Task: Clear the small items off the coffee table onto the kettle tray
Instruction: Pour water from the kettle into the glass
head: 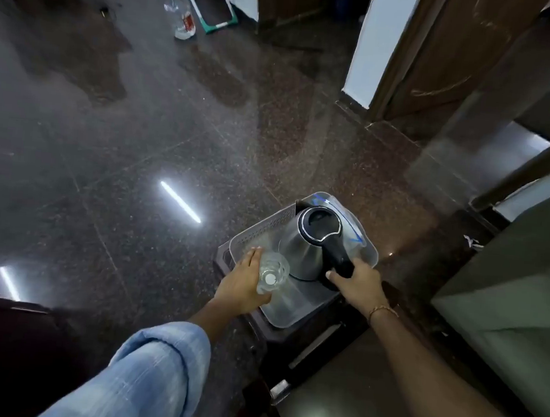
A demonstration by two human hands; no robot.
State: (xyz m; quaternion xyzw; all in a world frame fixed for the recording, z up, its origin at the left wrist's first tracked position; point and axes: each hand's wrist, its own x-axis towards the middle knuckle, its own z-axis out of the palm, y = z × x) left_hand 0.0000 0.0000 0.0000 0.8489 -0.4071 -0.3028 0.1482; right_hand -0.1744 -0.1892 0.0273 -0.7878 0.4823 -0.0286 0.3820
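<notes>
- Kettle tray, clear grey plastic with a perforated wall, sits on a small dark desk low in centre of view; everything below placed relative to this tray.
- Nearest camera: two forearms reach toward the tray, light blue rolled sleeve on the left arm, a thin bracelet on the right wrist.
- Left hand at the tray's near-left edge, grip closed around a clear glass; fingers wrap its left side, thumb at the near side. Glass is upright, over the tray's near-left part; can't tell if its base touches the tray floor.
- Right hand at the tray's near-right side, grip closed on the black handle of the kettle.
- Steel kettle with black lid stands in the tray's right half, just beside the glass, spout pointing to the far side.
- Clear plastic with blue marking lies in the tray's far-right corner, partly behind the kettle; what it is can't be told.
- Beyond the tray: dark speckled floor with bright light-strip reflections to the left.
- Well beyond the tray, far left: clear plastic bottle standing on the floor, green-edged dustpan beside it.
</notes>
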